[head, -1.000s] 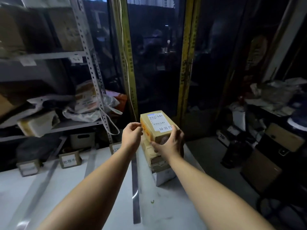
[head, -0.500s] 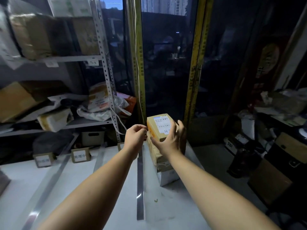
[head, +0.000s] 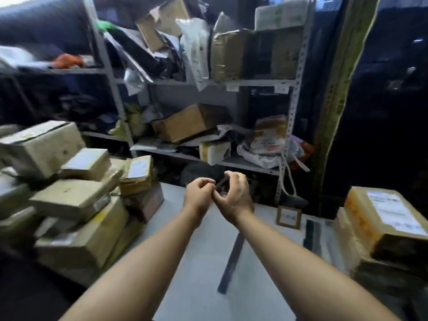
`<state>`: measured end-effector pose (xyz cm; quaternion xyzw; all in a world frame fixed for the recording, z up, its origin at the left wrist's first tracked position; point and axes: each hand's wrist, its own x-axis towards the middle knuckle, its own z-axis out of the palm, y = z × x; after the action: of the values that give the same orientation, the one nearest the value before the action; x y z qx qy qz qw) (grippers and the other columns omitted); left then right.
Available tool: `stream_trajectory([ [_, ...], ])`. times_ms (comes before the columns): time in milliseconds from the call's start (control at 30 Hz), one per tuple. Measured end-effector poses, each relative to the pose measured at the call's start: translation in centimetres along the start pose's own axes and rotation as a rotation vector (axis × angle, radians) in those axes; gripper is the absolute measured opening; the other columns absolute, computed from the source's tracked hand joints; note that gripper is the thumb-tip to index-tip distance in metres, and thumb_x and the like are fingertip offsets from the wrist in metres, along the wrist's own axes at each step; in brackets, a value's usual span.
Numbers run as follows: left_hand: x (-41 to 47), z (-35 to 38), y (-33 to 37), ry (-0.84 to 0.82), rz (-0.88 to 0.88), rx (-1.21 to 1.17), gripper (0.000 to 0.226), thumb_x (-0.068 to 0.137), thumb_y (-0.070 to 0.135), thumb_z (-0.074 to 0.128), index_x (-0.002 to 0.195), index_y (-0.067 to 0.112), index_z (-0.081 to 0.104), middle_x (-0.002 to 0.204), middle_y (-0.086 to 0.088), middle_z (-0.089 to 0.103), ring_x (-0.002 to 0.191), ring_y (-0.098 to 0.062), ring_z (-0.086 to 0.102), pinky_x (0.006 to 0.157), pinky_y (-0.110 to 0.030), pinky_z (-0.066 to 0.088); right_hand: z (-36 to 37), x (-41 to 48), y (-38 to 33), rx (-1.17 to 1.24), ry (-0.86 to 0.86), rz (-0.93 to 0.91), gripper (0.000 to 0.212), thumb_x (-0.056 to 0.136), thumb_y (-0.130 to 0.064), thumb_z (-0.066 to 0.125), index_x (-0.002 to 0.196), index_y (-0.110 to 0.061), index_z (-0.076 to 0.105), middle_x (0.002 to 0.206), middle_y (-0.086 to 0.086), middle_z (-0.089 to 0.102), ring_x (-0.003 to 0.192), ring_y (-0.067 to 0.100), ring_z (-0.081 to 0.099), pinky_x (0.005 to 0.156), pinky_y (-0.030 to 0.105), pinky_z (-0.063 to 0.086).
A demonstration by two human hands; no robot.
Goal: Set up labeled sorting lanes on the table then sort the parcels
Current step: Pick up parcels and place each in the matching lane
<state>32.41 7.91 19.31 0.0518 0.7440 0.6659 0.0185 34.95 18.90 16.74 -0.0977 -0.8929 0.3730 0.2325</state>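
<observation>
My left hand (head: pixel 199 193) and my right hand (head: pixel 234 195) hang side by side over the middle of the white table (head: pixel 208 262), fingers curled, holding nothing. On the right stands a stack of parcels; its top box (head: pixel 382 214) is yellow-brown with a white shipping label. A pile of brown unsorted parcels (head: pixel 76 200) fills the table's left side. Dark tape strips (head: pixel 231 260) mark lanes on the tabletop. A small framed label card (head: pixel 289 216) stands at the table's far edge.
A grey metal shelf rack (head: pixel 231 82) full of boxes and bags stands behind the table. A yellow-edged door frame (head: pixel 333 93) with dark glass is at the right. The frame is motion-blurred.
Both hands have let go of the labelled box, which now rests on the right stack. The view has swung left, bringing the parcel pile and the shelves into sight.
</observation>
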Motion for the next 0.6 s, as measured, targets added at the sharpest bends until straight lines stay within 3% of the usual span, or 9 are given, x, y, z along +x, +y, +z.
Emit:
stream_trajectory([
  [133,4.1,-10.9,-3.3,0.183,-0.067,0.045,0.017,0.093,0.01,0.055,0.091,0.017,0.07,0.086,-0.004,0.069,0.081,-0.02,0.063,0.067,-0.031,0.052,9.9,1.8,-5.1,0.022,-0.208,-0.045,0.068,0.088,-0.046,0.071,0.145,-0.018,0.048,0.142,0.005,0.048,0.127,0.022,0.051,0.102,0.036,0.048],
  [300,10.9,-22.4,-6.3,0.311,-0.109,0.113,0.023,0.088,0.006,0.058,0.073,0.022,0.067,0.074,-0.006,0.066,0.07,-0.022,0.059,0.066,-0.029,0.049,21.3,6.0,-10.8,0.045,-0.346,0.024,0.068,0.088,-0.045,0.073,0.145,-0.022,0.046,0.143,0.004,0.047,0.129,0.023,0.05,0.103,0.037,0.045],
  [533,21.1,-29.6,-8.5,0.255,-0.195,0.113,0.02,0.092,0.012,0.053,0.082,0.021,0.068,0.075,-0.007,0.068,0.064,-0.021,0.059,0.064,-0.034,0.053,32.3,13.2,-13.2,0.205,-0.282,0.369,0.078,0.085,-0.053,0.073,0.147,-0.019,0.042,0.14,0.011,0.051,0.124,0.031,0.053,0.103,0.045,0.049],
  [600,23.5,-29.5,-8.4,0.222,-0.207,0.118,0.02,0.092,0.015,0.052,0.083,0.022,0.068,0.078,-0.004,0.07,0.072,-0.023,0.064,0.074,-0.037,0.059,34.1,14.8,-12.9,0.269,-0.225,0.507,0.085,0.086,-0.057,0.069,0.151,-0.014,0.037,0.141,0.013,0.053,0.125,0.034,0.054,0.103,0.047,0.05],
])
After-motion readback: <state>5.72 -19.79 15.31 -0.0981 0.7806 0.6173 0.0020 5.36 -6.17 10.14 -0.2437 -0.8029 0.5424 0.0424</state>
